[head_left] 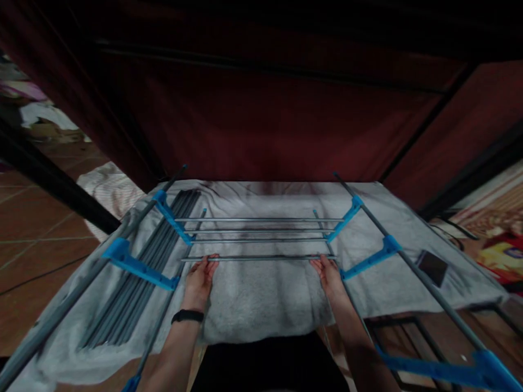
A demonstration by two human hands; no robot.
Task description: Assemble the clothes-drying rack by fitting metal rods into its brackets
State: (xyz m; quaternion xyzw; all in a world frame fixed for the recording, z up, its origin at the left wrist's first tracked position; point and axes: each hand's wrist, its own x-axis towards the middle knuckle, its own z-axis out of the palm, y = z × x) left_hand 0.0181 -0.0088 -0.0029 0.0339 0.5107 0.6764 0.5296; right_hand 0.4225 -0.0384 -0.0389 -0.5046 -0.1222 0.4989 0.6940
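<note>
My left hand (201,277) and my right hand (327,272) pinch a thin grey metal rod (261,258) near its two ends, level in front of me. Around it stands a rack frame of grey tubes with blue plastic brackets. Farther off, several rods (261,219) span between the far left bracket (174,218) and the far right bracket (345,219). The near left bracket (141,265) and near right bracket (371,259) sit just outside my hands. Whether the held rod's ends touch the frame, I cannot tell. A dark band circles my left wrist.
A bundle of grey tubes (143,272) lies on the grey cloth (265,305) at left. On the right is a dark flat rectangular object (432,267). Another blue bracket (437,367) is at bottom right. A dark red panel (261,120) rises behind the cloth.
</note>
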